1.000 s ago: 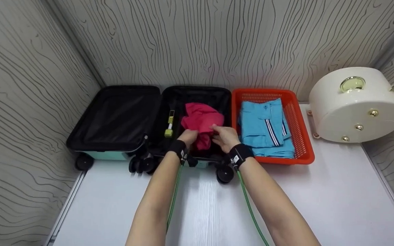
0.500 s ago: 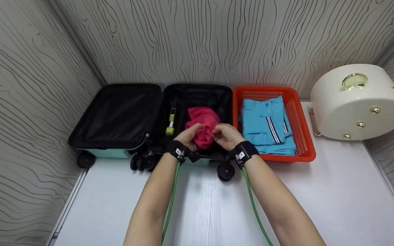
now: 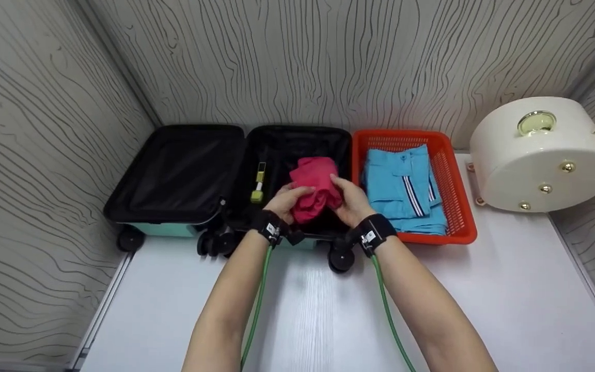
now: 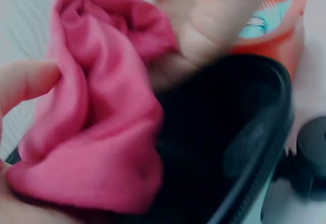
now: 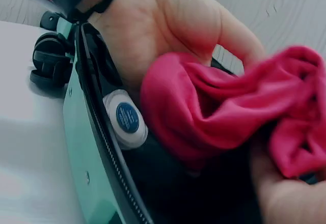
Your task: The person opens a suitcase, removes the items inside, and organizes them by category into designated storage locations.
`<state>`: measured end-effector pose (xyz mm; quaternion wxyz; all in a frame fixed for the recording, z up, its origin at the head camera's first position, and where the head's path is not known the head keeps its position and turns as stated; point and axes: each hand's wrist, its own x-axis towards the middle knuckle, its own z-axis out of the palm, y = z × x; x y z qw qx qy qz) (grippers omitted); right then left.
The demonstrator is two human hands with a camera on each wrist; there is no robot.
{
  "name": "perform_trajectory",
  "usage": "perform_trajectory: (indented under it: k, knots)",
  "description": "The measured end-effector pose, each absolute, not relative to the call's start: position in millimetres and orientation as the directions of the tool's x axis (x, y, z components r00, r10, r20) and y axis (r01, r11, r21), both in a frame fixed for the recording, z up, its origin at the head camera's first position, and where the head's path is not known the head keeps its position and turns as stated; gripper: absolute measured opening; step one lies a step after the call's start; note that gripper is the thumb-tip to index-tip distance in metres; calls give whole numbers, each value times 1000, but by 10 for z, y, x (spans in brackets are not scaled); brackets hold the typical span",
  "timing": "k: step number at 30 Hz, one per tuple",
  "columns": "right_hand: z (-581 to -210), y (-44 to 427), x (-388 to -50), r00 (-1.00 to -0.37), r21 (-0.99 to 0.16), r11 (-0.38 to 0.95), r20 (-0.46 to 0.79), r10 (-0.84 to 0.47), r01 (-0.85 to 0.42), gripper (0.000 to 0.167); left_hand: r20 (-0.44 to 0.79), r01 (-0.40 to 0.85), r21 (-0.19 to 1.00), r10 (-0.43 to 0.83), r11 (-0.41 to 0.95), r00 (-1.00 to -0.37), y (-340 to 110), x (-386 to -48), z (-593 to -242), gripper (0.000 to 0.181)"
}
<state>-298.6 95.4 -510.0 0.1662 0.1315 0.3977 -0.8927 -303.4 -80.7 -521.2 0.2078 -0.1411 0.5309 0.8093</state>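
A bundled pink cloth garment (image 3: 318,178), its kind unclear, is held between both hands over the right half of an open suitcase (image 3: 302,129). On its left side my left hand (image 3: 282,204) grips it, thumb on top. My right hand (image 3: 353,203) holds the opposite side, with the thumb laid over the cloth. In the left wrist view the pink garment (image 4: 102,117) looks rolled and folded in loose creases. Seen from the right wrist, the pink garment (image 5: 204,112) spans from one hand to the other. Some fingers are hidden under the fabric.
A yellow and white dumbbell-shaped object (image 3: 259,183) lies in the suitcase's black lining, and a round white container with a blue label (image 5: 125,119) sits by its front wall. Right of it stands a red basket (image 3: 460,206) with folded blue clothes (image 3: 395,181); beyond is a cream case (image 3: 540,155).
The pink garment has gone from a loosely spread heap to a compact bundle. Both hands have moved in around it, and it has turned and shifted slightly right.
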Motion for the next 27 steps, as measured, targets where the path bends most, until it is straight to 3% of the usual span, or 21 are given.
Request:
perform_trajectory:
  k: [2, 5, 14, 27]
  knots:
    - [-5062, 985, -2990, -933, -724, -602, -343, -109, 337, 9, -393, -411, 861, 121, -298, -911, -779, -3042, -5207, 79]
    - [-5009, 1089, -2995, -950, -790, -553, -311, -13, 266, 24, -306, -319, 926, 95, -202, -947, -757, -3058, -5181, 82]
    - [-4770, 1598, -3001, -991, -829, -550, -135, 20, 102, 33, -152, -146, 988, 240, 47, -959, -665, -3077, -4813, 72]
    - [-4273, 2160, -2971, -985, -891, -425, 114, 130, -160, 34, 39, 51, 998, 334, 28, -942, -114, -3202, -4352, 72]
